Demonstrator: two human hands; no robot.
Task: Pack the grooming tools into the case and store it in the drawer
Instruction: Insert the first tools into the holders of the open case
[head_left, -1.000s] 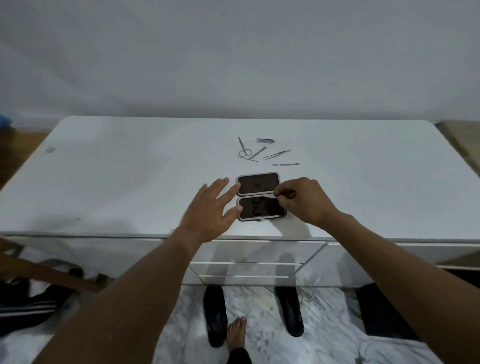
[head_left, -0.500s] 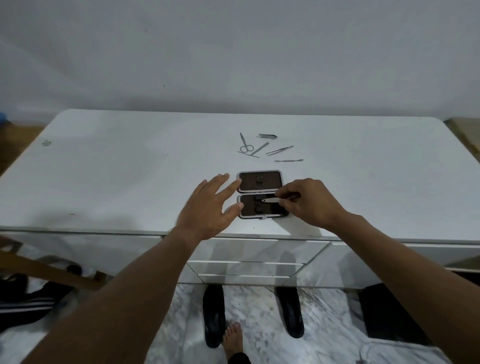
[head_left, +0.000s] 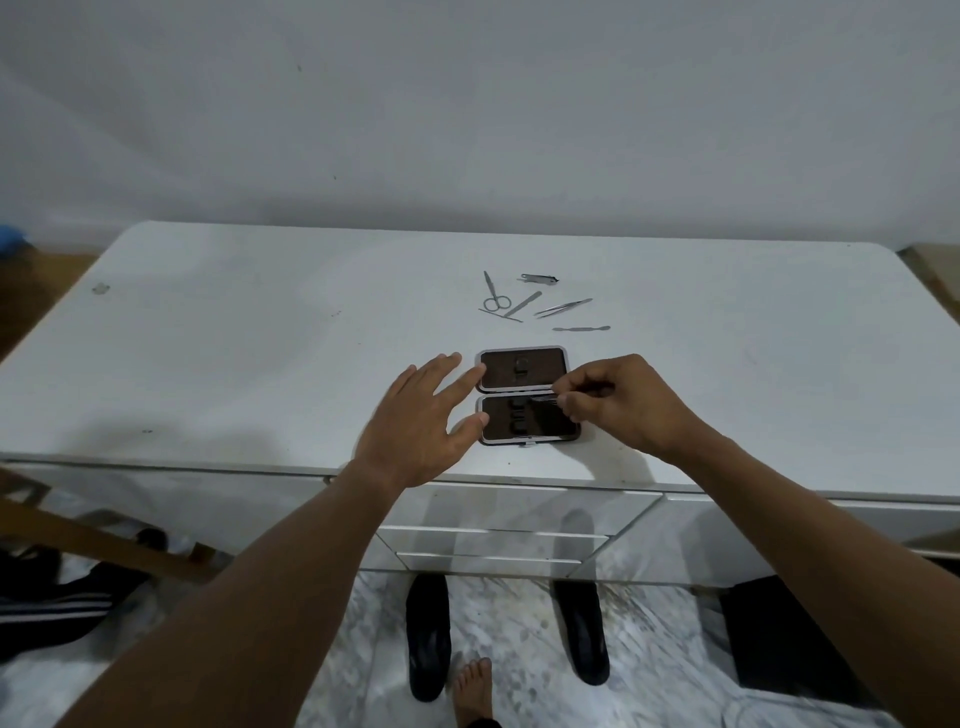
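Since the earlier frame, a thin tool (head_left: 545, 399) is drawn right, now pinched in the right hand (head_left: 621, 402) over the open case (head_left: 524, 396) near the dresser (head_left: 208, 364) front edge. Left hand (head_left: 421, 421) is spread, fingertips touching the case. Scissors (head_left: 494, 293) and other tools are left beyond.

Case (head_left: 524, 395) lies open near the front edge of the worktop (head_left: 260, 353). Left hand (head_left: 415, 421) spread flat, fingertips touching the case's left side. Right hand (head_left: 623, 402) pinches a thin tool (head_left: 545, 398) over the near half. Scissors (head_left: 494, 293), clipper (head_left: 540, 278), tweezers (head_left: 563, 307) and other tools lie loose behind.
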